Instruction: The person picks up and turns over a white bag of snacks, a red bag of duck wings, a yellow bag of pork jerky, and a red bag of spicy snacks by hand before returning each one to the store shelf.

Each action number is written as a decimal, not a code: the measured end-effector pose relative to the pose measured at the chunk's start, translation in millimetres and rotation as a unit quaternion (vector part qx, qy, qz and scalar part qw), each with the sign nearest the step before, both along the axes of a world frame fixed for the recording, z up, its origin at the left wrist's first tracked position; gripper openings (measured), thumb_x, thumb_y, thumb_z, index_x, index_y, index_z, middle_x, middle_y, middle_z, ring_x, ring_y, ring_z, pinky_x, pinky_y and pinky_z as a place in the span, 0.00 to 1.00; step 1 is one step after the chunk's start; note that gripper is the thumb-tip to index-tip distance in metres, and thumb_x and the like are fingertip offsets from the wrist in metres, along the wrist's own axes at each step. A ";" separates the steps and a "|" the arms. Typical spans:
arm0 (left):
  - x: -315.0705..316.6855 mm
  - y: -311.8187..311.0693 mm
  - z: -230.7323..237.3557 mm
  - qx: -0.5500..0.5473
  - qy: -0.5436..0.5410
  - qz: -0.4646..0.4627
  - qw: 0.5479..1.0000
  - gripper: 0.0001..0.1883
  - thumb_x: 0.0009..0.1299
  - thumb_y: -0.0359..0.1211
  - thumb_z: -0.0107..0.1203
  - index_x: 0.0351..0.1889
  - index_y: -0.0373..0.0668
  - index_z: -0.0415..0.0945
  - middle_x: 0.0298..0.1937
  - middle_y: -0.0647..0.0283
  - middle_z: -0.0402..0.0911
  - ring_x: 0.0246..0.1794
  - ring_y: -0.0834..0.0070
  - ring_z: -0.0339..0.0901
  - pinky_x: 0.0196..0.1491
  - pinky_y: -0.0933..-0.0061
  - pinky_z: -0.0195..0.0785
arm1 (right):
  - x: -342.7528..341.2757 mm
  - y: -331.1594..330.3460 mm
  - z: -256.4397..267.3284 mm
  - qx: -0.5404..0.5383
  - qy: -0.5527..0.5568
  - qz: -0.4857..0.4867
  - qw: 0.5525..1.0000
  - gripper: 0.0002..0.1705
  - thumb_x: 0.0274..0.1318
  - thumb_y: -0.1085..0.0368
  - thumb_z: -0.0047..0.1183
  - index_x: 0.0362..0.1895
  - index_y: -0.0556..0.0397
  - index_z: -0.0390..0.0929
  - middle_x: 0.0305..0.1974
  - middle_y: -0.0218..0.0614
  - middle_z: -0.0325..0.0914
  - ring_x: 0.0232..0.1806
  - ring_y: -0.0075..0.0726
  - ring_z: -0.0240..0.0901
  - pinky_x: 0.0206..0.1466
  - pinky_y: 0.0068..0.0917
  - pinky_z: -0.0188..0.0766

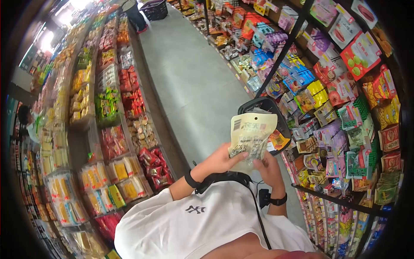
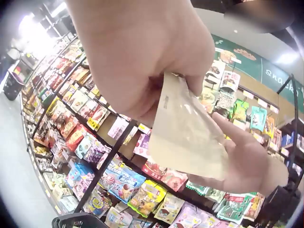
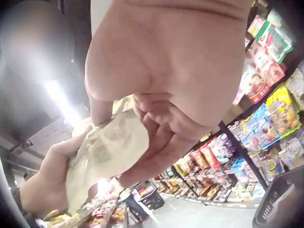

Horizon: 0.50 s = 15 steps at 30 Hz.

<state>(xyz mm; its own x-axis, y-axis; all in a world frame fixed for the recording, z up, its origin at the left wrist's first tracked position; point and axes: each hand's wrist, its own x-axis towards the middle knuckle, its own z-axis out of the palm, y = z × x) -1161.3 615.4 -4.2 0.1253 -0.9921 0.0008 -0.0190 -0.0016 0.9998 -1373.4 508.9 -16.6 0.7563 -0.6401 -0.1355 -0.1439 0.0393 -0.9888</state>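
Both hands hold up a cream snack pouch [image 1: 252,129] with printing, a barcode and a hang hole at its top edge. My left hand [image 1: 222,159] grips its lower left side, thumb across the front. The right hand [image 1: 268,167] pinches the lower right corner. In the left wrist view the pouch's plain cream face [image 2: 185,137] spans between the two hands. The right wrist view shows the pouch [image 3: 111,147] bent, with the right fingers curled around its edge. Beyond the pouch is a black basket [image 1: 276,113] with an orange packet [image 1: 278,141] in it.
Shelves of hanging snack bags [image 1: 332,95] rise close on the right. Bins of wrapped snacks [image 1: 129,82] line the left. A grey floor aisle [image 1: 177,73] runs between them, with a person [image 1: 134,16] and another black basket [image 1: 154,9] at its far end.
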 end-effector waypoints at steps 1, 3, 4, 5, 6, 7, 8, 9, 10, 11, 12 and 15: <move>2.3 2.8 2.3 -0.001 -0.020 0.008 1.000 0.19 0.76 0.36 0.62 0.60 0.35 0.79 0.51 0.55 0.88 0.51 0.69 0.84 0.57 0.64 0.76 | 5.1 -1.9 1.2 0.017 0.000 0.001 1.000 0.23 0.69 0.66 0.59 0.64 0.62 0.76 0.51 0.38 0.86 0.51 0.24 0.80 0.55 0.29 0.77; 3.6 8.0 4.7 0.026 -0.067 0.060 0.996 0.20 0.75 0.36 0.64 0.60 0.35 0.79 0.51 0.55 0.88 0.51 0.69 0.85 0.56 0.64 0.76 | 14.3 -5.2 6.9 0.020 -0.018 -0.005 1.000 0.22 0.68 0.67 0.59 0.63 0.62 0.76 0.48 0.38 0.87 0.47 0.21 0.80 0.51 0.26 0.77; 3.0 6.9 6.1 0.035 -0.092 0.087 0.991 0.21 0.75 0.37 0.64 0.60 0.34 0.79 0.51 0.55 0.88 0.50 0.69 0.85 0.55 0.64 0.76 | 15.5 -8.0 10.9 0.000 -0.015 -0.002 1.000 0.22 0.68 0.67 0.59 0.63 0.62 0.76 0.48 0.38 0.87 0.47 0.20 0.80 0.51 0.25 0.77; 1.1 6.2 6.3 0.018 -0.097 0.105 0.990 0.21 0.74 0.38 0.65 0.59 0.35 0.79 0.49 0.54 0.89 0.49 0.68 0.86 0.53 0.65 0.77 | 15.1 -11.4 15.0 -0.020 -0.014 0.000 1.000 0.22 0.68 0.67 0.59 0.63 0.62 0.76 0.48 0.37 0.87 0.46 0.20 0.80 0.50 0.25 0.77; -1.4 5.8 5.6 0.002 -0.103 0.120 0.987 0.21 0.73 0.39 0.66 0.58 0.36 0.80 0.48 0.53 0.89 0.48 0.66 0.88 0.51 0.66 0.78 | 13.8 -14.2 17.2 -0.040 -0.013 -0.001 0.999 0.22 0.68 0.67 0.60 0.63 0.62 0.76 0.47 0.37 0.87 0.46 0.20 0.80 0.49 0.25 0.77; -3.7 5.7 5.8 -0.013 -0.109 0.133 0.985 0.21 0.73 0.40 0.67 0.57 0.37 0.81 0.47 0.52 0.90 0.46 0.65 0.89 0.49 0.66 0.78 | 13.7 -13.5 18.2 -0.038 -0.031 -0.013 0.999 0.22 0.69 0.67 0.60 0.63 0.64 0.76 0.45 0.37 0.87 0.44 0.19 0.79 0.48 0.23 0.76; -6.8 4.4 7.2 -0.001 -0.105 0.124 0.987 0.21 0.73 0.39 0.66 0.57 0.35 0.80 0.45 0.53 0.90 0.45 0.68 0.88 0.49 0.67 0.78 | 10.7 -14.8 17.1 -0.034 -0.041 -0.028 0.998 0.22 0.69 0.66 0.60 0.63 0.65 0.76 0.46 0.37 0.87 0.44 0.19 0.79 0.48 0.23 0.76; -10.5 1.9 8.8 0.012 -0.101 0.115 0.988 0.20 0.74 0.38 0.65 0.57 0.34 0.80 0.44 0.54 0.90 0.44 0.71 0.87 0.49 0.67 0.78 | 6.5 -17.0 15.3 -0.030 -0.052 -0.043 0.997 0.22 0.69 0.66 0.60 0.62 0.65 0.76 0.46 0.36 0.87 0.44 0.19 0.79 0.48 0.23 0.76; -14.6 -1.7 9.8 0.023 -0.097 0.105 0.989 0.20 0.75 0.37 0.65 0.58 0.33 0.79 0.43 0.54 0.90 0.42 0.73 0.86 0.49 0.67 0.78 | 1.8 -20.1 14.0 -0.027 -0.062 -0.059 0.996 0.22 0.69 0.66 0.60 0.62 0.66 0.76 0.46 0.36 0.87 0.44 0.18 0.78 0.48 0.23 0.76; -19.0 -7.3 8.9 0.030 -0.102 0.096 0.990 0.20 0.75 0.37 0.64 0.58 0.33 0.79 0.43 0.54 0.90 0.41 0.74 0.86 0.48 0.68 0.78 | -4.5 -24.2 14.6 -0.021 -0.069 -0.068 0.995 0.22 0.69 0.66 0.59 0.62 0.66 0.76 0.46 0.36 0.87 0.44 0.18 0.78 0.48 0.22 0.75; -24.1 -14.1 6.4 0.037 -0.105 0.087 0.990 0.19 0.76 0.37 0.63 0.58 0.33 0.79 0.42 0.54 0.90 0.41 0.75 0.86 0.47 0.68 0.79 | -12.6 -28.8 16.3 -0.015 -0.073 -0.077 0.994 0.22 0.69 0.66 0.59 0.62 0.66 0.76 0.47 0.35 0.87 0.44 0.18 0.78 0.47 0.22 0.75; -51.8 -38.4 6.7 0.003 -0.096 0.089 0.991 0.20 0.76 0.41 0.63 0.57 0.36 0.80 0.37 0.54 0.89 0.33 0.72 0.84 0.41 0.68 0.76 | -41.0 -45.4 20.5 -0.020 -0.093 -0.091 0.991 0.21 0.70 0.66 0.58 0.61 0.66 0.76 0.48 0.35 0.86 0.45 0.19 0.78 0.48 0.22 0.75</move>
